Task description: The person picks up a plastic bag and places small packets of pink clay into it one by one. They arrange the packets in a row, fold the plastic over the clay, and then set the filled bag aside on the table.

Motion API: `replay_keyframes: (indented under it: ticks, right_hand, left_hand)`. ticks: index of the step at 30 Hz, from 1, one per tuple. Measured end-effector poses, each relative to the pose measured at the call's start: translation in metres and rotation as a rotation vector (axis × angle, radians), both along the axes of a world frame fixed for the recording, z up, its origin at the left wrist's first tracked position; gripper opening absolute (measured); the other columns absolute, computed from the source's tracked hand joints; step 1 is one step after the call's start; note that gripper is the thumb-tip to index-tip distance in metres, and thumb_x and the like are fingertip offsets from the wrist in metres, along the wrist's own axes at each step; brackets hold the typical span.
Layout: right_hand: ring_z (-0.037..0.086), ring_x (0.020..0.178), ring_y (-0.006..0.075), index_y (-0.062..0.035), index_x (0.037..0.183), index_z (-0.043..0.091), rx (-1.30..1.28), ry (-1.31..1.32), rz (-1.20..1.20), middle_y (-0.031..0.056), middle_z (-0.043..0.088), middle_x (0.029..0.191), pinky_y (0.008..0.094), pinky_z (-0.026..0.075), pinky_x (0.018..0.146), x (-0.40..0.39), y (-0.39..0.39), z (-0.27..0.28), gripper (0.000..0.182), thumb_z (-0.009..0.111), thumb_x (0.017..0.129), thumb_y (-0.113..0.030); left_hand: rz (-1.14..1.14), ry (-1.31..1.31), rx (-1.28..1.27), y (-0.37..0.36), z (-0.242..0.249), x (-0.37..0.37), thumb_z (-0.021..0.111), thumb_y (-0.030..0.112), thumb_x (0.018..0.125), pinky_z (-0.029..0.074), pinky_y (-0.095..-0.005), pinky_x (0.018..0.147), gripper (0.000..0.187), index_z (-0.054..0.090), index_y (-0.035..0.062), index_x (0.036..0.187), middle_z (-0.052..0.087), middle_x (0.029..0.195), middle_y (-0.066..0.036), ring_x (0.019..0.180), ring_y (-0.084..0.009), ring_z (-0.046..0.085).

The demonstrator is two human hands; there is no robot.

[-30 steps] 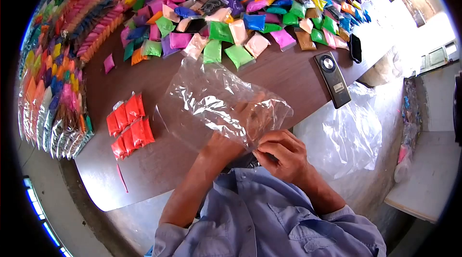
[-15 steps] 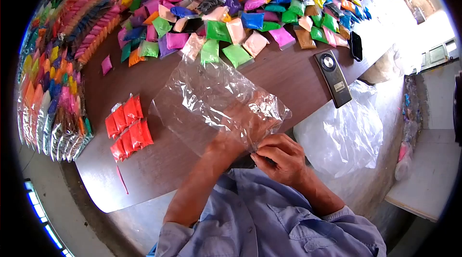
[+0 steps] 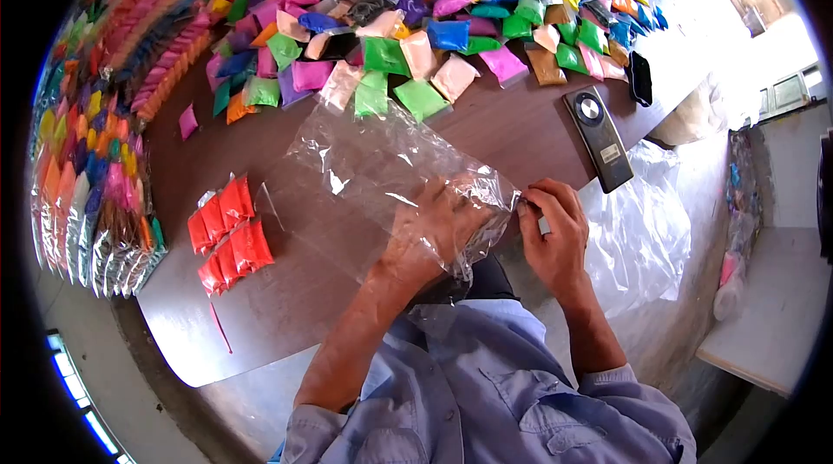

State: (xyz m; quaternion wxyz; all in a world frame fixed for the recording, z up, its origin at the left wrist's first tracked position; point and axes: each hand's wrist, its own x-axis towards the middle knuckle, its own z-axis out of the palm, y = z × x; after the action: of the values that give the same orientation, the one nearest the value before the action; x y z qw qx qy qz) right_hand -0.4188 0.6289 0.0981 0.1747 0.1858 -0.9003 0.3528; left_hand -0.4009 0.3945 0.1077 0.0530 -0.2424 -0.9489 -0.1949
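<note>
A large clear plastic bag is stretched out above the brown table, its surface crinkled and shiny. My left hand shows through the film, fingers bent toward the bag's right end and holding it, partly masked by glare. At that right end my right hand pinches the bag's edge between thumb and fingertips. To the left on the table lie small red packets in two rows. A thin pink strip lies just below them.
Many colourful small packets are heaped along the table's far side. Bundled packets in clear bags stack at the left. A phone and a black object lie near the right table edge. More clear plastic hangs beyond it.
My right hand has moved up and to the right, from the bag's lower corner to its right edge. The bag's right end is spread wider; my left hand has shifted slightly left.
</note>
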Motion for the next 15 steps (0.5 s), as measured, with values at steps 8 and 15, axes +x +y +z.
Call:
replay_keyframes:
  ticks: [8,15]
  right_hand:
    - [0.075,0.09,0.0285,0.0018,0.107,0.076,-0.244,-0.195,0.013,0.0141,0.074,0.106,0.0368,0.06,0.079,-0.008,0.006,0.006,0.009,0.077,0.098,0.002]
    - [0.074,0.084,0.0266,0.0016,0.113,0.078,-0.195,-0.202,0.034,0.0146,0.076,0.095,0.0353,0.057,0.074,-0.011,0.003,0.007,0.013,0.075,0.1,0.002]
  left_hand:
    - [-0.046,0.06,-0.006,-0.001,0.001,0.002,0.074,0.019,0.09,0.055,-0.0463,0.106,0.045,0.072,0.0132,0.135,0.069,0.129,-0.009,0.122,-0.0297,0.064]
    - [-0.071,0.176,-0.001,0.01,0.009,-0.01,0.07,0.019,0.095,0.053,-0.0502,0.11,0.047,0.068,0.0131,0.142,0.071,0.121,-0.013,0.117,-0.0317,0.068]
